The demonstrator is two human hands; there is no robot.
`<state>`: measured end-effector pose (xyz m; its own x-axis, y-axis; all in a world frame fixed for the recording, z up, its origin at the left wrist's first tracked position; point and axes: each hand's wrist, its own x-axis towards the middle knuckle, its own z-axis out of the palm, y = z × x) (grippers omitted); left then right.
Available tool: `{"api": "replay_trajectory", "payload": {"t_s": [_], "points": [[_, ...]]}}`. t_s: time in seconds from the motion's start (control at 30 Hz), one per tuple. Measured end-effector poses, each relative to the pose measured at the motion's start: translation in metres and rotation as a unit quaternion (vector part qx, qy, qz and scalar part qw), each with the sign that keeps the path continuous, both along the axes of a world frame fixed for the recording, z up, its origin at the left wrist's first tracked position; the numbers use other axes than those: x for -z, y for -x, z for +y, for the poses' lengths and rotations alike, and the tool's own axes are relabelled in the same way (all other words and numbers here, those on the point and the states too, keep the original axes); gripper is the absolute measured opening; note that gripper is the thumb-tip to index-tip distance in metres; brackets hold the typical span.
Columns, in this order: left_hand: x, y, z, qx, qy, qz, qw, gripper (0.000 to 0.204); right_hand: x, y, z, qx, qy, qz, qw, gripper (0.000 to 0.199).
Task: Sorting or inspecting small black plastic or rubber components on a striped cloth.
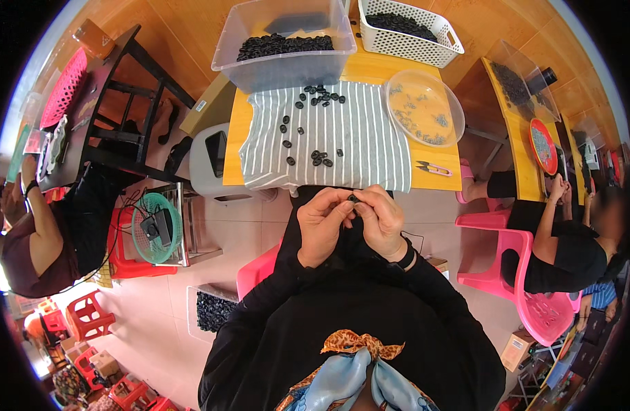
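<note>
My left hand (323, 222) and my right hand (381, 222) meet just off the table's front edge, above my lap. Between their fingertips they pinch one small black oval piece (353, 198), whose exact kind I cannot make out. Ahead of them a grey-and-white striped cloth (363, 137) covers much of the yellow table (435, 175). Several like black pieces (320, 158) lie loose on the cloth, with another cluster (322, 94) near its far edge. Thread snips (435, 168) with pink handles rest at the right of the cloth.
A clear bin (287, 68) and a white perforated basket (411, 46), both holding black pieces, stand at the back. A round clear tray (425, 133) holds small silvery bits. A pink stool (257, 274) is at my left; other people sit at tables on both sides.
</note>
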<state>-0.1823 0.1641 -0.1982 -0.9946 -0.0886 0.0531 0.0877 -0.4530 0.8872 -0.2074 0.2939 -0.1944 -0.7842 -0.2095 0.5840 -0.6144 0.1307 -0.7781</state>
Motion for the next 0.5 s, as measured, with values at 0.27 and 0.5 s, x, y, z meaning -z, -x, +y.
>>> {"api": "replay_trajectory", "payload": {"t_s": [0.27,0.5], "points": [[0.012,0.006,-0.007,0.036,-0.007,-0.057,0.998,0.021,0.002,0.027,0.021,-0.125,0.070,-0.394,0.908,0.013],[-0.081,-0.005,-0.047,-0.048,0.076,0.065,0.994,0.022,-0.097,0.195,0.044,-0.031,0.260,-0.215,0.941,0.020]]}}
